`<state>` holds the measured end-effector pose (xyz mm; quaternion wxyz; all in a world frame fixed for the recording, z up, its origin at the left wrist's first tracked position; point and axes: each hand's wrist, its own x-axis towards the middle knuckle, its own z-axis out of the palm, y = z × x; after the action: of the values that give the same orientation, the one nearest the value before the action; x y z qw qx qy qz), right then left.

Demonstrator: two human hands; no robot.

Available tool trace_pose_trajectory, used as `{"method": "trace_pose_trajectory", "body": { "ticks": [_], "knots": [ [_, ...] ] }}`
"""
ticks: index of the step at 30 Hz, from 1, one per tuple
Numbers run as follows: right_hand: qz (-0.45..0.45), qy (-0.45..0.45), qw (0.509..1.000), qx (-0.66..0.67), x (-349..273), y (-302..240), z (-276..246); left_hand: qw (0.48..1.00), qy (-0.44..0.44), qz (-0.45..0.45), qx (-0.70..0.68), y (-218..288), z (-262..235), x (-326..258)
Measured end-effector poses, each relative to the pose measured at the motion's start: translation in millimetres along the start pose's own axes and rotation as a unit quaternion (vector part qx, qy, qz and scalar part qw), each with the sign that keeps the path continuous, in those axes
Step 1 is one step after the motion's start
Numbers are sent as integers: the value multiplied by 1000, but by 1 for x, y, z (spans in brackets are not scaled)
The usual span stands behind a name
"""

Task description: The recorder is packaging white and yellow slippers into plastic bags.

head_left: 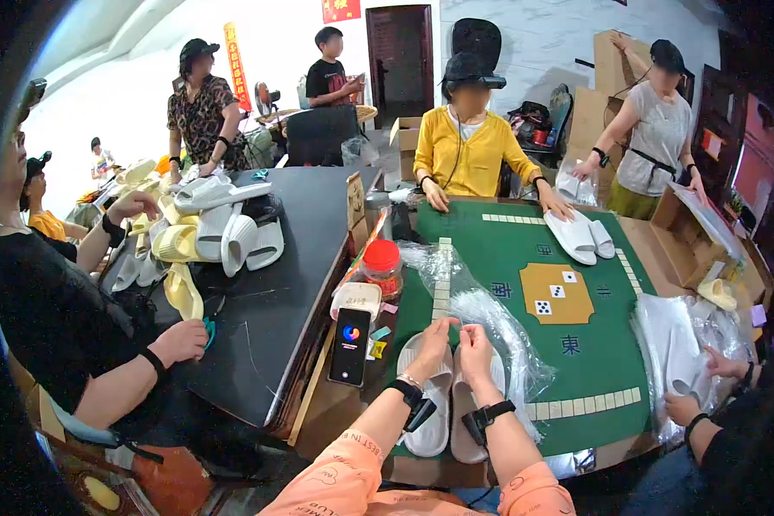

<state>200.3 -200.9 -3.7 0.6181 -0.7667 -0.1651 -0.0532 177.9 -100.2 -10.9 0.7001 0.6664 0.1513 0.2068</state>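
A pair of pale slippers lies side by side under my hands: the left slipper [427, 430] is whitish, the right slipper [464, 421] looks more beige. My left hand [433, 344] is closed in a pinch above the left one. Close beside it, my right hand [476, 353] pinches too, over the other slipper. Something thin seems to run between the fingertips, too fine to name. Right of my hands, a bundle of clear, thin plastic strands [500, 335] spills out of a clear bag on the green mahjong-patterned mat [593, 361].
A phone [350, 348], a red-lidded jar [382, 268] and a white tub [356, 298] stand left of my hands. Another slipper pair [576, 236] lies across the table. A slipper pile [202, 228] covers the black table, where a co-worker holds scissors [209, 332]. Co-workers surround both tables.
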Motion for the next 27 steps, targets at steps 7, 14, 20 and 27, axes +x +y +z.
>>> {"method": "trace_pose_trajectory", "body": {
  "ticks": [7,14,20,27],
  "knots": [
    [-40,32,998,-34,4,10,0,997,-19,75,15,-18,4,8],
    [-2,23,1000,19,-3,-1,2,994,-31,-72,-71,11,0,-2],
    [9,16,1000,20,-6,-7,-1,1000,1,21,7,5,-1,-7],
    [-28,19,999,5,6,9,1,1000,-14,17,-11,5,1,0]
  ]
}}
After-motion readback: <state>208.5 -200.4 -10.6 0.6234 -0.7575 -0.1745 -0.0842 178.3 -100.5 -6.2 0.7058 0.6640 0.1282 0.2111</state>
